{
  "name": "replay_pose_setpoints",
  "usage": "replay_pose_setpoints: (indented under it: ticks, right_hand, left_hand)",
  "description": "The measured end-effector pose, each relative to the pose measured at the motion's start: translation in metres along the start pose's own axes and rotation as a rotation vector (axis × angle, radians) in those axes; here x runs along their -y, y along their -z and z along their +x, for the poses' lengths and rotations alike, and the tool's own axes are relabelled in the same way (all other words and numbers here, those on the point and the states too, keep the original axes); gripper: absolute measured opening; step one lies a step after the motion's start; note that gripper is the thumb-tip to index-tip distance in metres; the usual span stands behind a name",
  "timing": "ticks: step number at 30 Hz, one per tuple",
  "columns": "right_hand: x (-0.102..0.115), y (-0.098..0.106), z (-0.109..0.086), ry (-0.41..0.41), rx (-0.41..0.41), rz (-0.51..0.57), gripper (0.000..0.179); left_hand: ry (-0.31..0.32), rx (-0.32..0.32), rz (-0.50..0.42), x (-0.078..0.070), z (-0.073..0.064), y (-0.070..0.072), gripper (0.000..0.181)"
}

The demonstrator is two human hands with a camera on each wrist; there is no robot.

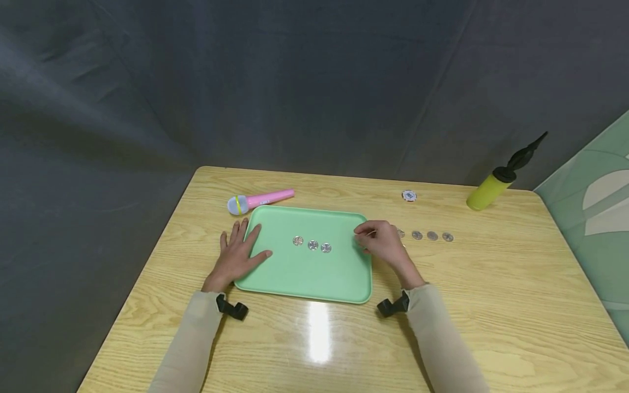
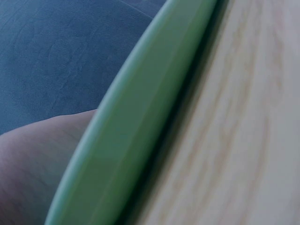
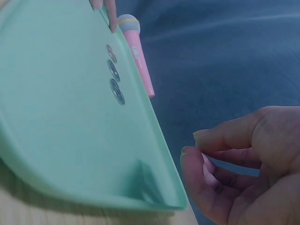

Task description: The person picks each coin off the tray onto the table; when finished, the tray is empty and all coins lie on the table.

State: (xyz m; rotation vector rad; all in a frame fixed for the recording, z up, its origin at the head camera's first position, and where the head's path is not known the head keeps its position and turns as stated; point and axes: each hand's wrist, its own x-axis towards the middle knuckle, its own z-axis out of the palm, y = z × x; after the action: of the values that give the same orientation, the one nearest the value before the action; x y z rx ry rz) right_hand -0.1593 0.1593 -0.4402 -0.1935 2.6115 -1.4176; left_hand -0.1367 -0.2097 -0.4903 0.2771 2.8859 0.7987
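My left hand (image 1: 234,259) rests spread, fingers straight, over the left edge of the mint-green tray (image 1: 285,278). In the left wrist view the tray's side wall (image 2: 136,112) hides most of that hand. Three silver coins lie in a row on the tray; the middle coin (image 1: 313,245) is near its centre. Above the tray's right edge is my right hand (image 1: 384,240), thumb and index fingertips brought together, other fingers curled. Whether a coin sits between them I cannot see. Just right of that hand, several more silver coins (image 1: 417,235) lie on the table, one partly hidden behind it.
Behind the tray lies a pink toy microphone (image 1: 267,198), close to its far left corner. A poker chip (image 1: 409,195) lies toward the back of the wooden table (image 1: 501,305). A yellow-green hand pump (image 1: 486,192) with a black nozzle stands at the back right. Dark cloth hangs behind.
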Motion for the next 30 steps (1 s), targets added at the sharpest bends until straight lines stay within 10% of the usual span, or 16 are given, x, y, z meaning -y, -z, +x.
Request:
replay_pose_setpoints:
  ticks: [30]
  right_hand:
    - [0.013,-0.047,0.017,0.056,0.076,-0.018,0.014]
  left_hand:
    - [-0.01,-0.001,0.004,0.003,0.001,-0.002,0.083]
